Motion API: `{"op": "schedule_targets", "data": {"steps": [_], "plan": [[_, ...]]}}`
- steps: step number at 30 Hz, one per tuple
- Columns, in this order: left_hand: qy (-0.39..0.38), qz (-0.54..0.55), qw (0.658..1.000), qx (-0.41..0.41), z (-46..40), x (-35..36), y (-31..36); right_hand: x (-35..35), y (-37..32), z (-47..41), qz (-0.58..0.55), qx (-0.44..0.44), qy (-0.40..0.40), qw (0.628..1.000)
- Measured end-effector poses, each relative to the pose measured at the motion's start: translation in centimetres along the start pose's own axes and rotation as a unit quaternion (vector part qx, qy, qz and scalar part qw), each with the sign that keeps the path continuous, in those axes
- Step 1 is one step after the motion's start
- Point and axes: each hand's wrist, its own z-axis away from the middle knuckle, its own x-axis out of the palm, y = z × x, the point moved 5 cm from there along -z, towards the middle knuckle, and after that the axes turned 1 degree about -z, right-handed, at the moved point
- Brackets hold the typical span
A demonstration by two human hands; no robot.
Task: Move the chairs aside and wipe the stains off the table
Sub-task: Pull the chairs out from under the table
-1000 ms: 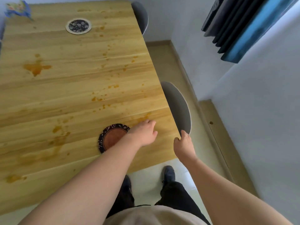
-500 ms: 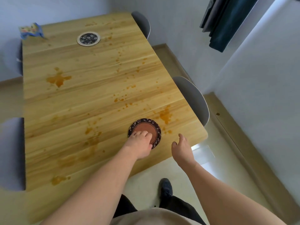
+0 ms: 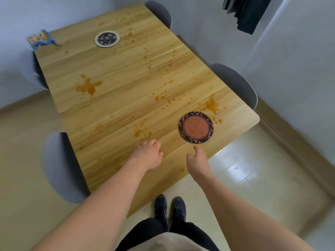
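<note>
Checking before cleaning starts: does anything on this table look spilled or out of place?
Yes. Orange stains spatter the table: one big blotch left of the middle, another just beyond the brown coaster. A crumpled cloth overhangs the far left corner.

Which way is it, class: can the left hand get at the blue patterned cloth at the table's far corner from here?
Probably not: the left hand rests near the table's near edge, while the blue patterned cloth lies across its whole length.
</note>
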Motion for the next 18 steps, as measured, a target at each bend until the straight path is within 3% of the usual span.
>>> {"op": "schedule_targets", "data": {"steps": [9,15,18], "plan": [[0.014,0.024,0.999,0.045,4.6,2.4,-6.8,7.1,-0.7,6.2,-0.028,0.043,0.039,0.998],[0.003,0.21,0.977,0.02,7.8,1.5,-14.6,15.6,-3.9,11.7,-0.081,0.098,0.069,0.989],[-0.037,0.232,0.972,0.017,9.3,1.5,-18.0,18.8,-5.4,13.7,-0.089,0.115,0.059,0.988]]}}
